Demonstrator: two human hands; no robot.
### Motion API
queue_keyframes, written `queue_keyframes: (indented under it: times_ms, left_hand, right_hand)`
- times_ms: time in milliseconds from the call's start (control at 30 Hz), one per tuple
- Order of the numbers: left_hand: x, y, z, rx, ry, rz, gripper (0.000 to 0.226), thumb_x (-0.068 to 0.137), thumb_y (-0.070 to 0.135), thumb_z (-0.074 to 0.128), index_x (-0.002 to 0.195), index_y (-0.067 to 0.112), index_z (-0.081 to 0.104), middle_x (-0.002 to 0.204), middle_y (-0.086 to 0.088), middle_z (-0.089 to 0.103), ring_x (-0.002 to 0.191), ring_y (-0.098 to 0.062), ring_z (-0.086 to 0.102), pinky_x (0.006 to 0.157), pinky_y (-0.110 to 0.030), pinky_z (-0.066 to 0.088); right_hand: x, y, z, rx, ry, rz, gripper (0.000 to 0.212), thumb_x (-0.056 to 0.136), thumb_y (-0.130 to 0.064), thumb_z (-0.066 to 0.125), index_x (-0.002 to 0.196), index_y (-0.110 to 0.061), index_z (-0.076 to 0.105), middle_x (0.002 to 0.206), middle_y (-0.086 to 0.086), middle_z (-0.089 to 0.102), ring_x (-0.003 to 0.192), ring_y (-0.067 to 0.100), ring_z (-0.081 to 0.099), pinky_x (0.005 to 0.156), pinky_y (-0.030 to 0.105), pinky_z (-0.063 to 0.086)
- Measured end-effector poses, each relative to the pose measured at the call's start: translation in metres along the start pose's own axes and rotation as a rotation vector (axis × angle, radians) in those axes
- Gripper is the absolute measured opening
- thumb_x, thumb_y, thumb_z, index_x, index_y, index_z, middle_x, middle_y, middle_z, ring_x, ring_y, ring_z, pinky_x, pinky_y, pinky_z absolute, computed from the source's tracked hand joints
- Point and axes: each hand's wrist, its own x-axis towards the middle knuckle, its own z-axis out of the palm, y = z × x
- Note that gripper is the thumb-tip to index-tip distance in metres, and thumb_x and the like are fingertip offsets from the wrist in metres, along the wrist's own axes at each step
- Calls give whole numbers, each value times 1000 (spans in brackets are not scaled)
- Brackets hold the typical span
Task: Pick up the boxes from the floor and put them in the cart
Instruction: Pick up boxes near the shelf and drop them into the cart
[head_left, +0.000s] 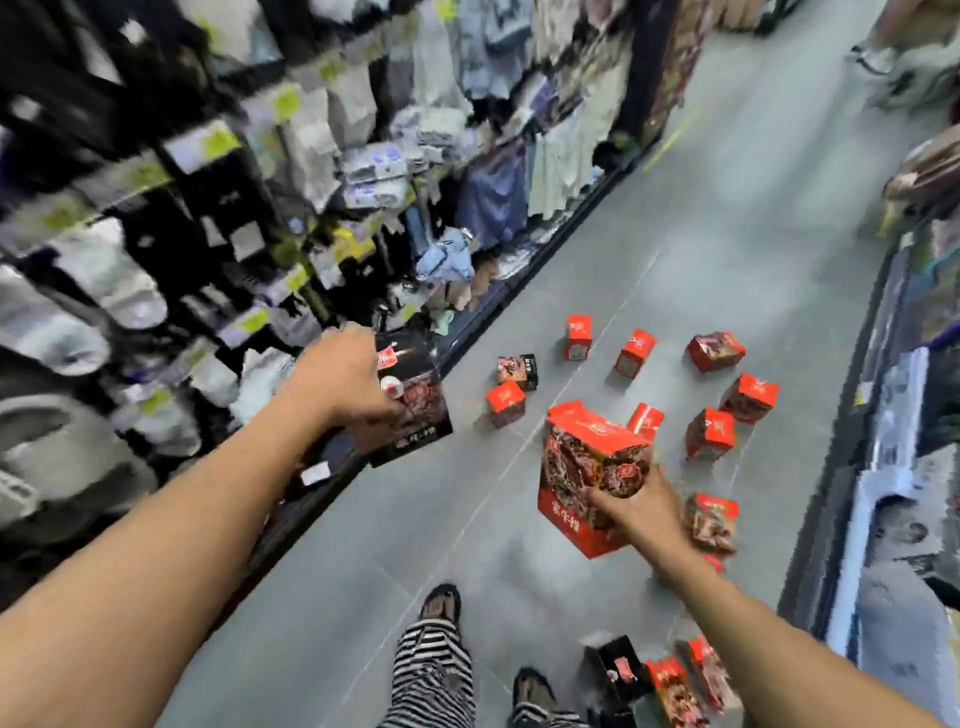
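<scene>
Two cardboard boxes were off the grey tiled floor (519, 545): the left hand (348, 382) gripped a black rectangular box (415, 410), the right hand (636, 506) clasped a red printed box (582, 467). Both stood roughly upright, long axes tilted slightly. Beyond the red printed box, about nine small red boxes (710, 434) and one dark box (517, 370) lay scattered on the floor; several more sat nearer the sandalled feet (441, 605). Blurred shelving (208, 208) flanked the aisle.

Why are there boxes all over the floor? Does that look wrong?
Yes. Many red boxes lie scattered across the aisle floor, some tipped, instead of shelved. The left hand holds a black box; the right hand holds a red box.
</scene>
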Motion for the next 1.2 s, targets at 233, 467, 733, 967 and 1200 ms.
queue_keyframes:
  times_ms: [233,467,733,967,1200]
  left_hand:
    - [-145,-68,-41,-71,49,-284,91,43,73,76,102,8,53,100,-12,56,95,-32,56,78,-41,52]
    - [-334,-136,-26,-185,75,-644,93,39,78,72,105,15,53,102,-2,54,100,-25,54,81,-38,50]
    - [-585,-195,15,-266,80,-1114,100,29,82,66,104,18,52,101,-2,56,95,-24,56,83,-40,52]
    - [-768,-200,52,-287,103,-1428,97,40,72,77,112,10,54,106,-8,58,102,-29,58,85,-35,49]
    - [-852,-192,94,-413,89,-1734,99,44,74,73,115,8,51,113,-9,55,104,-30,54,82,-39,50]
  right_hand:
    - [-36,-41,71,-107,-283,-220,54,50,-45,85,94,-32,58,93,-5,71,82,22,70,73,46,60]
    - [-137,-97,162,-171,-600,-446,36,70,-12,84,92,-27,61,81,-15,64,76,2,60,63,3,41]
    - [-304,-101,291,-313,-1024,-568,76,45,-58,81,110,-23,64,102,-11,72,91,4,67,83,29,52]
    - [-453,-102,377,-364,-1233,-702,52,51,-49,83,96,-28,68,99,-8,74,92,9,69,89,36,53]
    - [-539,-109,436,-460,-1408,-839,66,46,-53,77,104,-22,67,97,-9,74,89,3,68,77,21,50]
